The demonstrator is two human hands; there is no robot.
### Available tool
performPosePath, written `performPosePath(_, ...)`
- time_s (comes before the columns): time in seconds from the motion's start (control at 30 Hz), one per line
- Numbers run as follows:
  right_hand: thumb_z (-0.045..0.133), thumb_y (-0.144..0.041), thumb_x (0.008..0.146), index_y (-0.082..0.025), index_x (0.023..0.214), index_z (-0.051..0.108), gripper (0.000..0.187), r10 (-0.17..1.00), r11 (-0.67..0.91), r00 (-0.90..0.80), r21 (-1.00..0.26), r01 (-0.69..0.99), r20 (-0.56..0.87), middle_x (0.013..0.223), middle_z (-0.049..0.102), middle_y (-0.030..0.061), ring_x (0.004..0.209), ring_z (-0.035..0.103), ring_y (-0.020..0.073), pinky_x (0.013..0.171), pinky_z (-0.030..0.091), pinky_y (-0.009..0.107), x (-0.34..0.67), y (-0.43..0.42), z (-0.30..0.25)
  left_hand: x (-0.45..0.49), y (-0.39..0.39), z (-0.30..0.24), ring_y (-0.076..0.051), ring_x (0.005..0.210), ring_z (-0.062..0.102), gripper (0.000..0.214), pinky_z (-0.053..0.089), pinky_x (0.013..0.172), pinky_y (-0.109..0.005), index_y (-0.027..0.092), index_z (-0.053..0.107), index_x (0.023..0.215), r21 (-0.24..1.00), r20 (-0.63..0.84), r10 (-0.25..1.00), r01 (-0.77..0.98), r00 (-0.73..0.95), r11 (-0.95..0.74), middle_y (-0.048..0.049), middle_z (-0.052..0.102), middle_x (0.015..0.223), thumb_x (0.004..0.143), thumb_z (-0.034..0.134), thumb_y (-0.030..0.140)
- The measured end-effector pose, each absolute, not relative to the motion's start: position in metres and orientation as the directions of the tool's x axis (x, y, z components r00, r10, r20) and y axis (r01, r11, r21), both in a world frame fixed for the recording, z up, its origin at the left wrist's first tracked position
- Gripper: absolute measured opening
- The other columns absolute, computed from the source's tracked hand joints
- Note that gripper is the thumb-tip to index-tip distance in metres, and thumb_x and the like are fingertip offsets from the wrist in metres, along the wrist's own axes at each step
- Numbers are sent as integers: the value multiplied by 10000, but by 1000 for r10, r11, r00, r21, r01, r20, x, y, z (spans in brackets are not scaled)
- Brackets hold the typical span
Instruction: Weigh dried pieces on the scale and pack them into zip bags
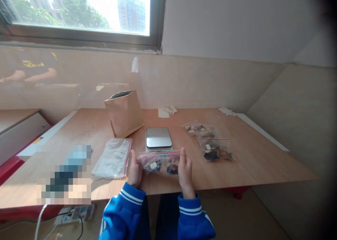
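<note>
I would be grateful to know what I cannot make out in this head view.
In the head view:
- Paper bag: its lower inside, hidden by its front wall.
- White square in the held plastic bag: any print, too small.
- Lower-left item: blurred by pixelation.
- Blue sleeves: cut off by the bottom edge.

A light-brown wooden tabletop [258, 166] ran its far edge along a glossy beige lower wall [197, 82]. Above the far left corner, a grey metal-framed window [79, 11] stood brightly daylit. A whitish upper wall [231, 22] rose above the far right corner; brown floor [218, 215] showed beneath the near edge.
</note>
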State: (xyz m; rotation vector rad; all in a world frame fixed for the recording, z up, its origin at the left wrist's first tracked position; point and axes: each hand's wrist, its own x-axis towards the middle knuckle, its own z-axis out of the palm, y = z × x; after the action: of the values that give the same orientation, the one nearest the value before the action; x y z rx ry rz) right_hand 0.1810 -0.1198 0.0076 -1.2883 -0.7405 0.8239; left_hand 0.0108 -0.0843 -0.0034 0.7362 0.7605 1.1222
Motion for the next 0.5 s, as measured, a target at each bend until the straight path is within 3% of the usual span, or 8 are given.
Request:
performPosePath(0.13,470,-714,813,-151,660,667,616,688,123,726,-982,-144,-20,596,692,102,529,643,220,518,519,327,231,-126,10,8,-85,0,-257,932,685,634,478,855,-363,130,746,973,901,-42,973,-413,229,136,-131,750,947,889,367,632)
performPosePath(0.3,475,-674,816,-154,676,644,564,464,186,884,-982,-41,51,619,681,118,565,647,232,555,528,353,290,-123,25,9,-86,-3,-253,853,684,521,456,776,-349,110,734,959,951,13,957,-298,289,77,-143,747,922,915,411,517)
performPosePath(0.4,366,-688,846,-156,678,631,618,486,106,865,-991,83,125,609,664,127,516,612,218,505,486,343,310,-93,43,8,-87,-7,-228,781,666,457,441,742,-328,119,738,889,966,81,967,-257,243,-16,-129,746,854,911,452,475)
performPosePath(0.5,221,-713,870,-158,686,619,707,644,32,731,-963,267,224,595,642,124,569,627,223,540,485,340,321,-47,60,6,-88,-9,-196,715,626,445,428,713,-306,132,733,801,963,149,978,-245,144,-111,-104,730,771,917,449,454)
